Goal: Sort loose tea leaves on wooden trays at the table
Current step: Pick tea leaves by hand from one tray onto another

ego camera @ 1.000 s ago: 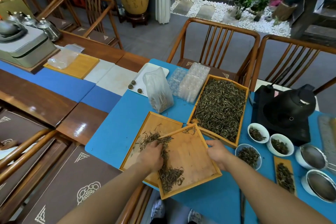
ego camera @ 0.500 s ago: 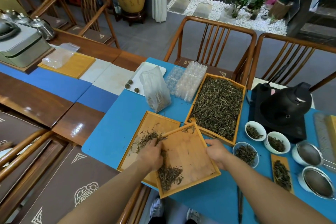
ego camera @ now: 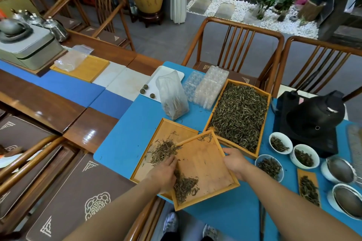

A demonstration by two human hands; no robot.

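Observation:
A small wooden tray [ego camera: 207, 164] lies tilted across the right edge of a second wooden tray [ego camera: 166, 129] on the blue mat. A dark clump of tea leaves [ego camera: 185, 186] sits in the tilted tray's near left corner. Another pile of leaves [ego camera: 162, 150] lies in the lower tray. My left hand [ego camera: 164, 174] rests where the two trays meet, fingers pointing into the leaves. My right hand [ego camera: 234, 160] grips the tilted tray's right rim. A large wooden tray [ego camera: 241, 115] full of tea leaves lies just beyond.
A plastic bag of tea [ego camera: 172, 96], clear blister packs [ego camera: 207, 88] and a white plate [ego camera: 166, 70] with tea balls stand behind. To the right are a black kettle [ego camera: 313, 115], white bowls of leaves [ego camera: 280, 142] and strainers [ego camera: 340, 170]. Wooden chairs [ego camera: 235, 45] ring the table.
My left hand has swept leaves leftward off the tilted tray; the pile in the lower tray has grown. The clump in the tilted tray's near corner has shrunk. My right hand keeps its grip.

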